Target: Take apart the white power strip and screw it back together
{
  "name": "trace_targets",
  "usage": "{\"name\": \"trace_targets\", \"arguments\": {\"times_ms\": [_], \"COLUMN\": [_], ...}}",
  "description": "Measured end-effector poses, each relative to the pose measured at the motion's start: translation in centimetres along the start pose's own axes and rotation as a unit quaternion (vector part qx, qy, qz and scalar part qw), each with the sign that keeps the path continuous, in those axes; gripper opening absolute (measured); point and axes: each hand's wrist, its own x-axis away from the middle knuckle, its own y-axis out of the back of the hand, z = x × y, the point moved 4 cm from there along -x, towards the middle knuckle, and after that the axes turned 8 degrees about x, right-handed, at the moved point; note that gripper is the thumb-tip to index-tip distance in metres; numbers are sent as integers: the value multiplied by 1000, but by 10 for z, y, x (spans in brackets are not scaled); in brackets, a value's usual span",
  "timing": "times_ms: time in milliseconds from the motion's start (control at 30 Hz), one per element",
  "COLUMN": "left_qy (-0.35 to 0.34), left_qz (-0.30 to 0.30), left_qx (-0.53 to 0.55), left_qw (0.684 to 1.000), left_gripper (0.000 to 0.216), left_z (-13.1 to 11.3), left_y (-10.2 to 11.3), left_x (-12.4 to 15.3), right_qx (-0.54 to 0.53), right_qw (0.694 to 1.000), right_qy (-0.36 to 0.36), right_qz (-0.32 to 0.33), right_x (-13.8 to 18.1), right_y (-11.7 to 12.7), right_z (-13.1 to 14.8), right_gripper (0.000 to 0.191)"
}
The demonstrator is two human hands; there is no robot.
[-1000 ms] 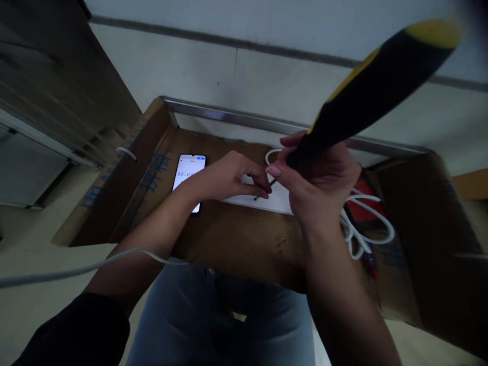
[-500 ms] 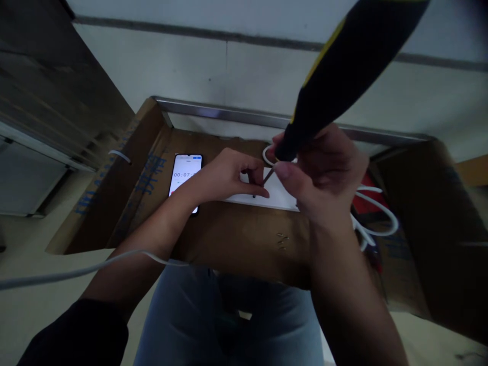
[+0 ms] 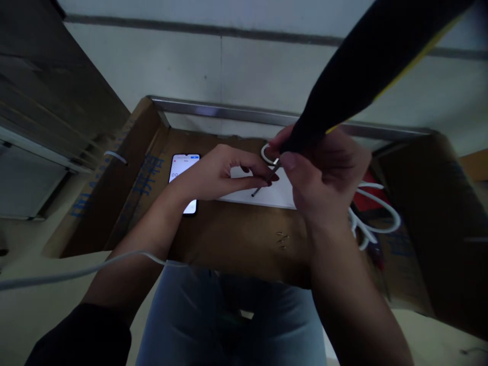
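My right hand (image 3: 324, 178) is closed round a black and yellow screwdriver (image 3: 366, 66), whose big handle rises toward the camera at the upper right. Its thin metal shaft (image 3: 263, 184) points down at a flat white object (image 3: 272, 195) lying on the cardboard (image 3: 236, 234). My left hand (image 3: 221, 173) pinches the shaft near its tip with thumb and fingers, resting over the white object's left part. A phone (image 3: 183, 175) with a lit screen lies just left of that hand.
A white cable (image 3: 375, 213) coils to the right of my right hand, over something red (image 3: 366, 201). Several small screws (image 3: 282, 240) lie on the cardboard near the front. A metal rail (image 3: 229, 112) runs behind. Another white cable (image 3: 76, 272) crosses my left forearm.
The screwdriver handle has swung from leaning right to more upright, then back toward the right. My left hand's fingers have shifted along the shaft, and the tip now sits lower left.
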Motion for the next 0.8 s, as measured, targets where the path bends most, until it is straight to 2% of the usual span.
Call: {"name": "trace_targets", "arguments": {"times_ms": [100,233,367,533,633,700,800], "left_qy": [10,11,-2,-37,-69,-81,-68], "left_qz": [-17,-37,-63,-64,-30,-12,-31], "left_qx": [-1,2,-3,-2,-15,-27,-32], "left_qw": [1000,999,998,997,997,996,997], "left_gripper": [15,12,15,20,13,14,16], "left_z": [-2,-4,-3,-2,-4,-6,-5], "left_y": [-1,-4,-5,-4,-5,-6,-5], "left_x": [-1,-1,0,0,1,1,0], "right_qx": [-3,-21,-29,0,17,37,43], "right_qw": [1000,999,997,999,1000,999,999], "right_qy": [-3,-9,-8,-5,2,9,25], "right_qz": [-5,-43,-70,-53,-15,6,1], "right_x": [0,-2,-4,-1,1,1,-2], "right_y": [0,-1,0,0,2,3,4], "right_z": [2,6,8,5,3,3,4], "right_gripper": [19,40,38,22,19,21,38]}}
